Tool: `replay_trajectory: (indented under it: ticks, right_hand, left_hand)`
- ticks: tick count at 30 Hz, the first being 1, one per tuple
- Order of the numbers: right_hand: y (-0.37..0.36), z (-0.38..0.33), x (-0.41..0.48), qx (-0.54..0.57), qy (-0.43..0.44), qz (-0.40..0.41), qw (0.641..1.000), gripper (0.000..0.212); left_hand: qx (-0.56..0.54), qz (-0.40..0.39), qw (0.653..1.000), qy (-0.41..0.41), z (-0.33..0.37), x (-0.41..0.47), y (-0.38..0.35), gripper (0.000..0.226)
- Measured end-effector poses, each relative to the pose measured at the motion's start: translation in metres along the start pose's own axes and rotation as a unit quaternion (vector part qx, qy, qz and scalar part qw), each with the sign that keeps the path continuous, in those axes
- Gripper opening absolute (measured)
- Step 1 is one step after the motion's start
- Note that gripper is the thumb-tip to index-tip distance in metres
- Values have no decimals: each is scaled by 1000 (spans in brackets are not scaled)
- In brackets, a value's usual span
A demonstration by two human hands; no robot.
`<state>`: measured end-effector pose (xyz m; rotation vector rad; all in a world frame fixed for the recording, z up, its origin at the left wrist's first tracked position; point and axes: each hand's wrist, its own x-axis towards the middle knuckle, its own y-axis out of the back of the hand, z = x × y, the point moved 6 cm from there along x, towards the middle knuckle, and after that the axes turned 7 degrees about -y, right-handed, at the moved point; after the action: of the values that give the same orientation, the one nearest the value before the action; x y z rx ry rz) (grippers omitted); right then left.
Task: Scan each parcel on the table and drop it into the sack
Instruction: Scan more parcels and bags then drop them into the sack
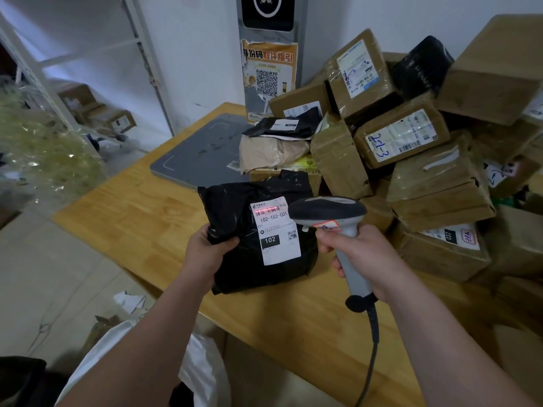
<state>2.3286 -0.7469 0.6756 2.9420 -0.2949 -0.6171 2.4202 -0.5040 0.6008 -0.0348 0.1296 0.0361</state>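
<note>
The black parcel is gripped at its left edge by the left hand, thumb curled on top. The scanner is clasped in the right hand, its red line laid across the label.

White wall, tiled floor, metal shelving

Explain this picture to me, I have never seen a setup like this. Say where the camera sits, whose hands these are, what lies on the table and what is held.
No machine here: a camera on a person's head looks down at their own two hands. The left hand grips a black parcel; the right hand holds a corded scanner, its red line across the label. On the wooden table lie a grey pad and a heap of cardboard boxes. A white sack sits below.
</note>
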Motion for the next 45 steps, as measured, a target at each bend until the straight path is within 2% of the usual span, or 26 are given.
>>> replay_trajectory:
  ticks: [17, 29, 36, 45]
  right_hand:
    - [-6, -9, -4, -37, -19, -18, 999, 18]
    - [-36, -15, 2, 2, -10, -47, 999, 9]
    - [-103, -5, 11, -50, -27, -145, 988, 11]
    - [-215, 44, 1, -162, -66, -296, 939, 16]
  left_hand:
    - [31, 28, 999, -26, 4, 6, 16, 36]
    - [0, 65, 998, -20, 9, -2, 53, 35]
    - [-22, 134, 991, 19, 2, -31, 137, 35]
    - [-46, 307, 946, 97, -64, -117, 274, 34]
